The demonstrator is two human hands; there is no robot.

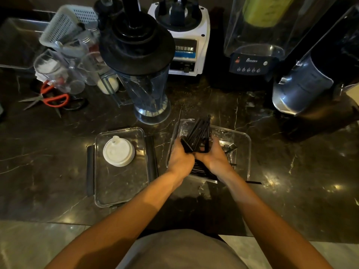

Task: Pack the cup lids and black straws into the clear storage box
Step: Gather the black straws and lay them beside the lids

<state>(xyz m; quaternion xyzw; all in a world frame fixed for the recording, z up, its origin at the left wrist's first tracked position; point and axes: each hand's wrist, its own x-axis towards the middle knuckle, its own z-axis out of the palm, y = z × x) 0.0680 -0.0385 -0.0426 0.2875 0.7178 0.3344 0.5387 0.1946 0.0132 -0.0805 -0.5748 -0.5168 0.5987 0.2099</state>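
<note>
- The black straws (200, 133) are gathered in a bundle over the clear storage box (243, 144), which sits on the dark marble counter (272, 171) right of centre; the bundle's far ends fan up and away from the person, above the box's far rim.
- The left hand (180, 158) curls its fingers round the near-left part of the bundle and grips it.
- The right hand (213, 156) closes on the same bundle from the right, thumb and fingers wrapped about the straws, so both hands hold it together and touch each other at the knuckles.
- More straws lie flat in the box beneath the wrists, and one loose straw (253, 182) rests on the counter just outside the box's near-right corner.
- Some metal cutlery (230, 148) shows inside the box to the right of the hands (forks, as far as can be told).
- A stack of white cup lids (118, 151) stands on the box's clear lid (124, 183), which lies flat on the counter just left of the box, its dark clips along both long sides.
- Farther back, a blender jug (147, 90) with a black cover stands behind the two, near the box's far-left corner.
- Behind it are a white blender base (186, 45) and a dark blender (250, 63) under a clear hood.
- At far left lie red-handled scissors (52, 98), beside clear cups (58, 72) and a white basket (68, 24).
</note>
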